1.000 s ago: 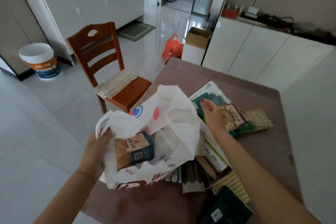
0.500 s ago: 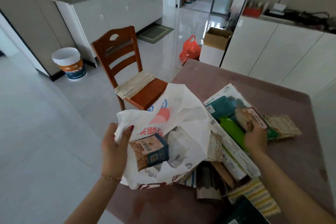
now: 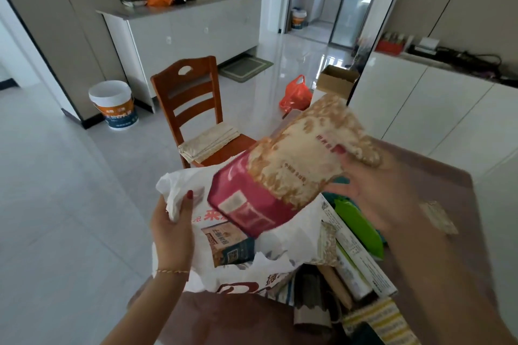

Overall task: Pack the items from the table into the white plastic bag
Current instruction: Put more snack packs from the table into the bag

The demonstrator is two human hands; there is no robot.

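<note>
While the left hand (image 3: 171,228) grips the rim of the white plastic bag (image 3: 280,249) at seven o'clock, the right hand (image 3: 372,193) at three o'clock pinches a red and tan packet (image 3: 283,173) by its top, its low end hanging over the bag's mouth. One boxed snack (image 3: 229,244) already lies inside. More packets (image 3: 356,269) sit piled on the table (image 3: 437,176) at five o'clock. The bag's mouth looks slack and half folded, so the wide packet could catch the rim, slide off, or drag the thin plastic from the left fingers.
</note>
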